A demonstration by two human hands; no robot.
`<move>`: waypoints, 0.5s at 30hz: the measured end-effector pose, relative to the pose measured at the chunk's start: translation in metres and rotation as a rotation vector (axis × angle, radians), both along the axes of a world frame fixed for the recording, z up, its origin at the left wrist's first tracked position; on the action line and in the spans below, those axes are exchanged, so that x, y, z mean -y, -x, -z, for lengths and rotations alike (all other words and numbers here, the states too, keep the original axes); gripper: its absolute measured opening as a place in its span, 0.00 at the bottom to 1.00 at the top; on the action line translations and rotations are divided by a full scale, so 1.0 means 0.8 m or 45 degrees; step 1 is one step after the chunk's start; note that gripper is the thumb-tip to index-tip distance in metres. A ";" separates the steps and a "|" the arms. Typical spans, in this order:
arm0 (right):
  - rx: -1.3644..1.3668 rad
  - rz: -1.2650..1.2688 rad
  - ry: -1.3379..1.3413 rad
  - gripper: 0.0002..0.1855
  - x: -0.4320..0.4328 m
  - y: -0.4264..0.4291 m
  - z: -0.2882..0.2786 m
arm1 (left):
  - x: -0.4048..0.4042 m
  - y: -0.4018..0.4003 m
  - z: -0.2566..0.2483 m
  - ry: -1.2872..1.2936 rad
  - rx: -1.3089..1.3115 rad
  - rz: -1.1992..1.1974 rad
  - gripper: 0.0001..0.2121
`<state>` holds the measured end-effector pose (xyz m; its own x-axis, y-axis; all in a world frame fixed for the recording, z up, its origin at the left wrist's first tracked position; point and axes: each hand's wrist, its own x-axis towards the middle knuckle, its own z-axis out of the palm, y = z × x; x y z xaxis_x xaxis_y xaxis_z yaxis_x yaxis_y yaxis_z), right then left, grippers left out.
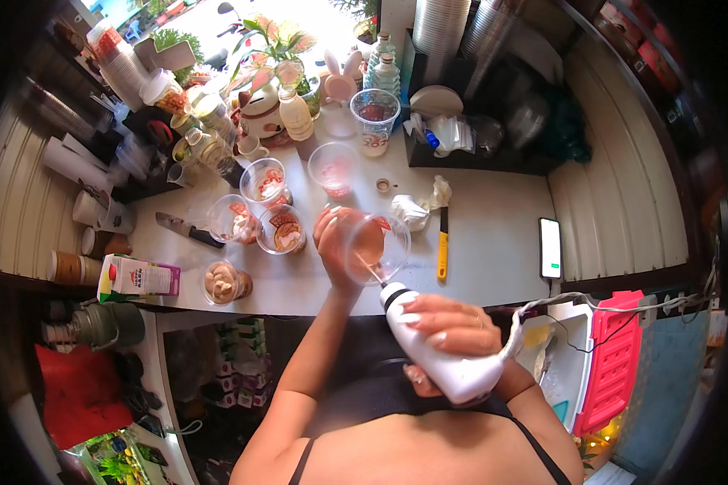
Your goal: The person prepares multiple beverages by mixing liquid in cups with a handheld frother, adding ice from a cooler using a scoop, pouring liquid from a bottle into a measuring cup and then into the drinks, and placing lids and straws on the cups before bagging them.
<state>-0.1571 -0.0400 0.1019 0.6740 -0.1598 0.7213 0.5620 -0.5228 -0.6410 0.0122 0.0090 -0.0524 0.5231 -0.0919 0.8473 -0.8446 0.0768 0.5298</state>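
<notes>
My left hand (335,245) is wrapped around the side of a clear plastic cup (398,254), tilted over the white counter. Brown colour shows inside it; whether that is drink or my palm seen through the plastic, I cannot tell. In my right hand (455,321) is a white corded hand mixer (461,379). Its thin shaft (366,264) reaches into the cup's mouth. Left of my left hand stand three clear cups: a far one (267,185), a left one (233,221) and a near one (282,230), with pale, creamy contents. A smaller cup (221,284) holds a brown whipped mixture.
A knife (188,229) lies at the left, beyond a carton (139,279). Right of the cup are crumpled tissue (410,212) and a yellow-handled tool (443,251). The mixer's cord (519,330) runs right, below a phone (549,248). Bottles (295,115) and another cup (333,170) stand farther back.
</notes>
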 end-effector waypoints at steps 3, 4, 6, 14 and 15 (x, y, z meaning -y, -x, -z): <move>-0.102 0.110 -0.289 0.28 0.013 -0.004 0.009 | -0.026 0.012 -0.001 -0.478 -0.267 0.220 0.41; -0.120 0.109 -0.576 0.28 0.017 -0.008 0.015 | -0.034 0.016 0.000 -0.477 -0.272 0.224 0.41; -0.238 0.164 -0.632 0.24 0.039 -0.030 0.002 | -0.052 0.024 -0.027 -0.631 -0.793 0.604 0.39; -0.357 -0.033 -0.717 0.19 0.042 -0.071 -0.040 | -0.095 0.018 -0.028 -0.623 -1.709 1.522 0.37; -0.353 -0.045 -0.726 0.19 0.039 -0.073 -0.042 | -0.097 0.017 -0.032 -0.619 -1.709 1.516 0.37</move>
<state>-0.0990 -0.0714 0.1353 0.8355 -0.4416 0.3269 0.3456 -0.0401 -0.9375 -0.0013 0.0863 -0.0268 0.2231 -0.9454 -0.2377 0.4844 -0.1041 0.8686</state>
